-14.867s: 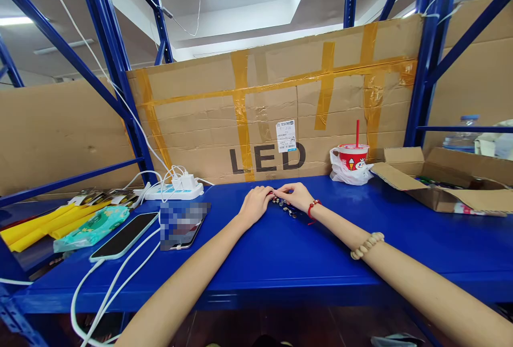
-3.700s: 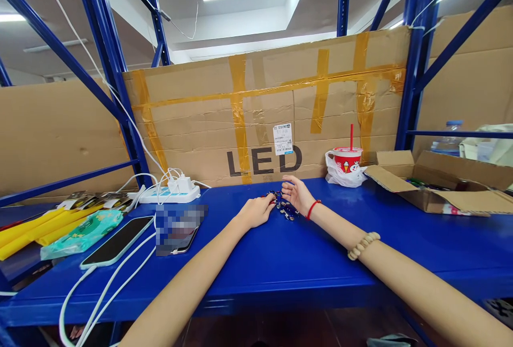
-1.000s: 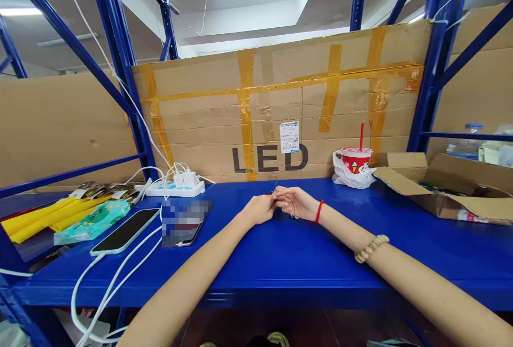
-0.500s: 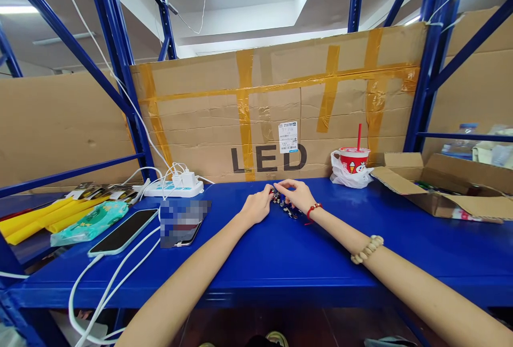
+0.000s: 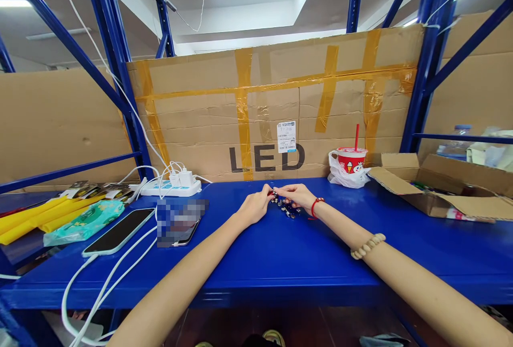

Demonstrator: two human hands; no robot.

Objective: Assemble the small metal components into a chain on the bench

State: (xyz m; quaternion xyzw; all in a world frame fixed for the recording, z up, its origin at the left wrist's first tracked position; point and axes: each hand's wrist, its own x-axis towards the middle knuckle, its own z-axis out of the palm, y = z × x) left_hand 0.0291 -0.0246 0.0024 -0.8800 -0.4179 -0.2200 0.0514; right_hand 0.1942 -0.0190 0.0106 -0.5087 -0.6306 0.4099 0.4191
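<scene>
A: Left to right, what's on the blue shelf (image 5: pixel 280 261)?

B: 9 o'clock: yellow packets (image 5: pixel 36 221), phone (image 5: pixel 118 231) on white cable (image 5: pixel 100 283), power strip (image 5: pixel 170 187). Centre: left hand (image 5: pixel 253 207) and right hand (image 5: pixel 296 195), fingertips meeting. 3 o'clock: red cup (image 5: pixel 351 159), open carton (image 5: pixel 441 189)

A: Hand state?

B: Both narrowed to a pinch on one small part (image 5: pixel 272 193) between them. Too small to identify

A: The rest of the parts?

B: Pile of small metal pieces (image 5: pixel 287 208) on the shelf, just under the right palm, at 3 o'clock from the left fingertips

A: Handling?

B: Judging by looks: light, rigid, shiny, probably slippery and easy to scatter. Take one at a time by its edges with fingertips
</scene>
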